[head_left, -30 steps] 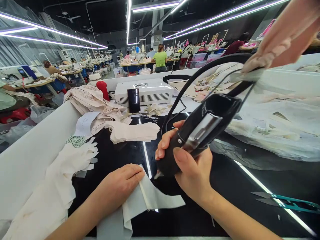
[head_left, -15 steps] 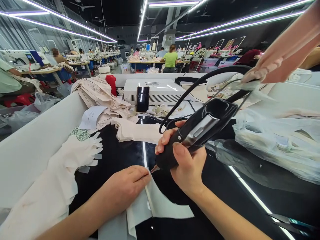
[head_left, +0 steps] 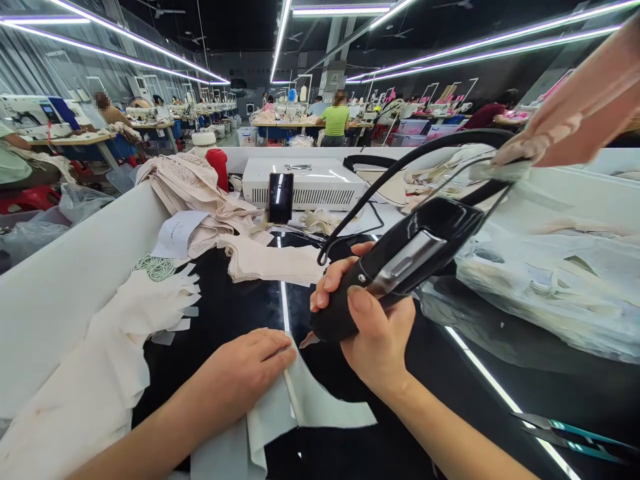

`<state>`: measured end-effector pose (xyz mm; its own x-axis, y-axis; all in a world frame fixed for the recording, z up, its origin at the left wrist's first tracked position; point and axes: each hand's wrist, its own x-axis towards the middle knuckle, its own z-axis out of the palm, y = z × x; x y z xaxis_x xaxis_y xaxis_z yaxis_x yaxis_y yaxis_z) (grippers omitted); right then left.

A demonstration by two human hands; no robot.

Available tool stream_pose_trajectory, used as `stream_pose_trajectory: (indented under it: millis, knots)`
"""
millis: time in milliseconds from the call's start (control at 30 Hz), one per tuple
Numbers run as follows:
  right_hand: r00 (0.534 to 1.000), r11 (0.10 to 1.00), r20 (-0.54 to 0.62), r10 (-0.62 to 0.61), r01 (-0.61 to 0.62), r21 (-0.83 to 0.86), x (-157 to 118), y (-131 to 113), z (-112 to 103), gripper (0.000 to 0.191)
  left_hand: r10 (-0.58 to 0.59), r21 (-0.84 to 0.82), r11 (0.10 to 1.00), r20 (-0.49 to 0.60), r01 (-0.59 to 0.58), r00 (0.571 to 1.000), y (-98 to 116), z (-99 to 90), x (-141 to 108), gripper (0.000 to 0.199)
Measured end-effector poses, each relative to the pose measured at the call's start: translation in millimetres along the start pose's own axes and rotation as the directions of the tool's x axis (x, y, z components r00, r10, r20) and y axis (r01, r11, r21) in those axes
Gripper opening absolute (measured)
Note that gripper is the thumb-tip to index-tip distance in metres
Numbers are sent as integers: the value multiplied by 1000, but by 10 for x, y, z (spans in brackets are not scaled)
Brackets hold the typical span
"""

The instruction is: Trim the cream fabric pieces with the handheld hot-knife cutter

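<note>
My right hand (head_left: 377, 327) is wrapped round a black handheld tool (head_left: 400, 267) with a silver lever and a thick black cable. The tool is tilted, its rounded lower end just right of my left hand. My left hand (head_left: 250, 367) has thumb and fingers pressed together on the top corner of a pale fabric piece (head_left: 320, 400) on the glossy black table (head_left: 220, 320). The fabric spreads below the fingertips, over more pale layers. Whatever tip the tool has is hidden.
A stack of cream fabric (head_left: 275, 260) lies behind my hands, a fabric pile (head_left: 90, 353) at left. A phone (head_left: 281, 198) leans on a white box (head_left: 310, 180). Plastic bags (head_left: 540, 293) and snips (head_left: 575, 433) are at right. Pinkish cloth (head_left: 575, 120) hangs by the cable.
The view has shifted slightly, so most things appear a little further left and the snips show more fully. The tool now sits slightly further from my left fingertips.
</note>
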<state>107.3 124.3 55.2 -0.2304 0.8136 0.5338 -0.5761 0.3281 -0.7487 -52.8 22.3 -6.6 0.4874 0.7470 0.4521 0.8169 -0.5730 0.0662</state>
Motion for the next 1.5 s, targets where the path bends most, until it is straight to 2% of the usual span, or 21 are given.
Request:
stream_pose_trajectory:
  millis: [200, 533, 733, 900, 1200, 1367, 1500]
  knots:
    - [1000, 999, -12, 8, -9, -31, -56, -38, 10, 47, 4, -10, 1000, 16, -4, 1000, -13, -5, -15, 27]
    - [1000, 999, 13, 10, -10, -40, -75, -19, 12, 34, 10, -11, 1000, 49, -10, 999, -55, -1, -60, 29]
    - [1000, 1000, -21, 3, -3, -24, -80, -142, -50, 44, 78, 22, 997, -34, -77, 996, -2, -139, 37, 24]
    - [1000, 1000, -20, 7, -8, -26, -116, -152, -82, 41, 52, -69, 996, 40, -50, 998, 109, -144, 139, 22]
    - [999, 999, -17, 31, -31, -14, -145, -84, 9, 49, -48, -179, 981, 171, 79, 984, 133, -87, -36, 25]
    - [999, 999, -10, 46, -46, -5, -163, -78, 39, 49, -60, -173, 980, 193, 94, 979, 153, -85, -59, 26]
    - [1000, 1000, 8, 20, -20, 6, -177, -65, 49, 45, -41, -149, 987, 169, 66, 985, 165, -102, -54, 26]
